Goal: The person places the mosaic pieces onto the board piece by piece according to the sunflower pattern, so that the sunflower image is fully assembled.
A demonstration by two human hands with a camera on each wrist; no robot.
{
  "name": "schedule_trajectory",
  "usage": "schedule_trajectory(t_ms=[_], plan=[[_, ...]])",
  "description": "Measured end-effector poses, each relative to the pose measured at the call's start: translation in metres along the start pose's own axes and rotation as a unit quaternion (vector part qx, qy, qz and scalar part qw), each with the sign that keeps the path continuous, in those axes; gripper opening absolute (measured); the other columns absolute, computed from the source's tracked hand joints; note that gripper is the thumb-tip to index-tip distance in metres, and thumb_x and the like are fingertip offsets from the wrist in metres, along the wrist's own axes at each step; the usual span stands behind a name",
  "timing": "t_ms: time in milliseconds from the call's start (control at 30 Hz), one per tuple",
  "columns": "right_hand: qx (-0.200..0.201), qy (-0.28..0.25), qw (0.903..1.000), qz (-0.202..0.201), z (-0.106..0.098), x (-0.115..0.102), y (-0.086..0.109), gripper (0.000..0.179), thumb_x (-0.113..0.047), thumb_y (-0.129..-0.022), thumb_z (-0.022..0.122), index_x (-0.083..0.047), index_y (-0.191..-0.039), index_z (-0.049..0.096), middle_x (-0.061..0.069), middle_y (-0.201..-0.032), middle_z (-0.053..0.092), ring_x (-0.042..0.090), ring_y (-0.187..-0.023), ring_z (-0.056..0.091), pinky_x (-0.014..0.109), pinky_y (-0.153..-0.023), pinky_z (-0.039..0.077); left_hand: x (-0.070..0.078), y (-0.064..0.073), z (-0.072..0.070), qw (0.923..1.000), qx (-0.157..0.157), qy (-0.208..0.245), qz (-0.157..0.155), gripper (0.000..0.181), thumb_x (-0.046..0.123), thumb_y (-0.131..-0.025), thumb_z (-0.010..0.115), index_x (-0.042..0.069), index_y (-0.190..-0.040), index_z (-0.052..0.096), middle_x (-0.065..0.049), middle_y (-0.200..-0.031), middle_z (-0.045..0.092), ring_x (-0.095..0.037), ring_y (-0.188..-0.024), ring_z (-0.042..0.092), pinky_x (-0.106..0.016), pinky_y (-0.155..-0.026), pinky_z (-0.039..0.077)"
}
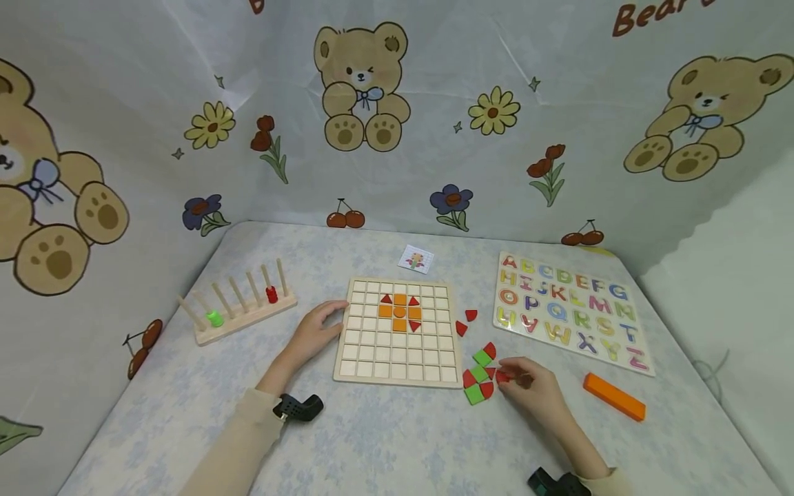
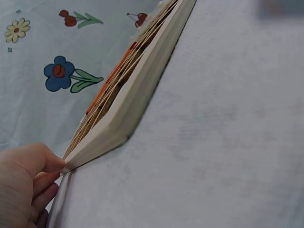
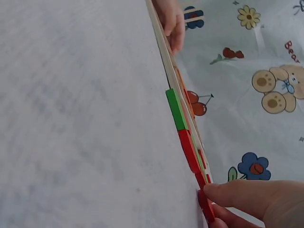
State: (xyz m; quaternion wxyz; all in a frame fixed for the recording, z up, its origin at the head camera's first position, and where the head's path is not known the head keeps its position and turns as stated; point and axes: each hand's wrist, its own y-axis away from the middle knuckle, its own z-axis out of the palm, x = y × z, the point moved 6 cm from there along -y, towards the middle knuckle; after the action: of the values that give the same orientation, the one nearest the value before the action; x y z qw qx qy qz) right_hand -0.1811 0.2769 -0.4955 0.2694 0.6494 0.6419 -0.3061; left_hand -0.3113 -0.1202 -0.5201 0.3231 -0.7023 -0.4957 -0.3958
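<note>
The grid board [image 1: 382, 354] is divided into cream squares within pale wood. Orange is shown by the tiles [image 1: 400, 325] laid in a cross, and red by the triangles [image 1: 415, 326] among them. The loose squares [image 1: 474, 395] are coloured green, the wedges [image 1: 486, 390] and the pinched piece [image 1: 503, 376] red. The bar [image 1: 614, 397] is coloured solid orange. The white alphabet board [image 1: 501, 319] is patterned with multicoloured letters. Pale wood is marked by green rings [image 1: 214, 318] and red rings [image 1: 271, 295] on the peg stand [image 1: 248, 319]. The whitish tablecloth [image 1: 366, 441] is mottled pale blue; the pale backdrop [image 1: 279, 62] is printed with tan bears, yellow daisies, red tulips, blue flowers and reddish cherries.
</note>
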Motion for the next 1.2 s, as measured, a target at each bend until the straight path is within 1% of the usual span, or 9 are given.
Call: schedule_trajectory(t_ms=[133, 267, 400, 600, 700, 833, 1000, 1100, 1200], plan=[[0.020, -0.002, 0.9995, 0.022, -0.001, 0.008, 0.001, 0.032, -0.005, -0.084, 0.077, -0.002, -0.115, 0.069, 0.012, -0.106, 0.072, 0.005, -0.085, 0.058, 0.015, -0.074, 0.052, -0.001, 0.000, -0.001, 1.0000, 0.004, -0.002, -0.003, 0.047, 0.010, -0.097, 0.061, 0.007, -0.143, 0.053, -0.013, -0.152, 0.047, -0.033, -0.145, 0.037, -0.053, -0.120, 0.031], [0.024, 0.006, 0.9997, -0.007, 0.004, 0.001, 0.000, 0.034, -0.007, -0.083, 0.079, -0.004, -0.115, 0.070, 0.010, -0.106, 0.071, 0.007, -0.088, 0.057, 0.016, -0.075, 0.050, -0.001, 0.001, 0.000, 1.0000, 0.003, -0.001, -0.005, 0.047, 0.011, -0.096, 0.061, 0.007, -0.142, 0.054, -0.014, -0.152, 0.047, -0.033, -0.145, 0.037, -0.053, -0.120, 0.031], [0.033, 0.003, 0.9985, -0.043, 0.011, -0.007, -0.001, 0.032, -0.005, -0.081, 0.080, -0.003, -0.112, 0.071, 0.009, -0.103, 0.071, 0.007, -0.086, 0.057, 0.018, -0.071, 0.049, -0.002, 0.001, 0.000, 1.0000, 0.001, 0.002, -0.004, 0.046, 0.011, -0.097, 0.061, 0.007, -0.142, 0.054, -0.013, -0.151, 0.047, -0.032, -0.146, 0.037, -0.052, -0.120, 0.031], [0.056, 0.002, 0.9971, -0.052, 0.014, -0.005, -0.005, 0.028, -0.002, -0.081, 0.079, -0.003, -0.108, 0.072, 0.007, -0.099, 0.072, 0.002, -0.085, 0.058, 0.018, -0.071, 0.051, -0.001, 0.001, 0.000, 1.0000, 0.000, 0.003, -0.002, 0.046, 0.011, -0.097, 0.061, 0.007, -0.142, 0.053, -0.013, -0.152, 0.047, -0.032, -0.146, 0.037, -0.052, -0.120, 0.031], [0.070, 0.015, 0.9964, -0.046, 0.012, -0.002, -0.006, 0.029, -0.001, -0.080, 0.079, -0.002, -0.108, 0.072, 0.007, -0.096, 0.071, 0.001, -0.083, 0.058, 0.017, -0.071, 0.051, 0.000, 0.001, 0.000, 1.0000, -0.001, 0.004, -0.001, 0.047, 0.011, -0.097, 0.061, 0.007, -0.142, 0.053, -0.013, -0.151, 0.047, -0.032, -0.146, 0.037, -0.052, -0.120, 0.031], [0.077, 0.026, 0.9961, -0.033, 0.009, 0.001, -0.005, 0.033, -0.001, -0.079, 0.080, 0.000, -0.111, 0.071, 0.009, -0.098, 0.072, 0.007, -0.083, 0.060, 0.016, -0.073, 0.052, 0.000, 0.001, 0.000, 1.0000, -0.004, 0.005, 0.001, 0.047, 0.011, -0.097, 0.061, 0.007, -0.143, 0.053, -0.013, -0.152, 0.047, -0.032, -0.146, 0.036, -0.052, -0.120, 0.031], [0.071, 0.015, 0.9973, -0.006, 0.008, 0.002, -0.004, 0.036, -0.003, -0.080, 0.080, 0.002, -0.114, 0.069, 0.011, -0.099, 0.072, 0.011, -0.085, 0.061, 0.015, -0.076, 0.052, -0.001, 0.001, -0.001, 1.0000, -0.004, 0.003, 0.000, 0.047, 0.011, -0.097, 0.061, 0.008, -0.143, 0.053, -0.013, -0.152, 0.047, -0.033, -0.146, 0.036, -0.052, -0.120, 0.031], [0.074, 0.009, 0.9971, 0.015, 0.007, 0.001, -0.006, 0.036, -0.005, -0.081, 0.080, 0.001, -0.115, 0.069, 0.012, -0.099, 0.073, 0.011, -0.084, 0.062, 0.015, -0.075, 0.052, 0.000, 0.002, -0.001, 1.0000, -0.004, 0.002, 0.004, 0.046, 0.012, -0.097, 0.061, 0.007, -0.143, 0.053, -0.013, -0.151, 0.047, -0.033, -0.146, 0.037, -0.053, -0.120, 0.031], [0.074, 0.000, 0.9968, 0.030, 0.006, -0.004, -0.009, 0.036, -0.006, -0.083, 0.079, -0.001, -0.117, 0.068, 0.012, -0.103, 0.073, 0.014, -0.089, 0.063, 0.013, -0.074, 0.052, 0.001, 0.002, -0.001, 0.9999, -0.005, 0.005, 0.011, 0.046, 0.012, -0.098, 0.061, 0.007, -0.143, 0.053, -0.014, -0.151, 0.047, -0.033, -0.146, 0.037, -0.053, -0.120, 0.031]])
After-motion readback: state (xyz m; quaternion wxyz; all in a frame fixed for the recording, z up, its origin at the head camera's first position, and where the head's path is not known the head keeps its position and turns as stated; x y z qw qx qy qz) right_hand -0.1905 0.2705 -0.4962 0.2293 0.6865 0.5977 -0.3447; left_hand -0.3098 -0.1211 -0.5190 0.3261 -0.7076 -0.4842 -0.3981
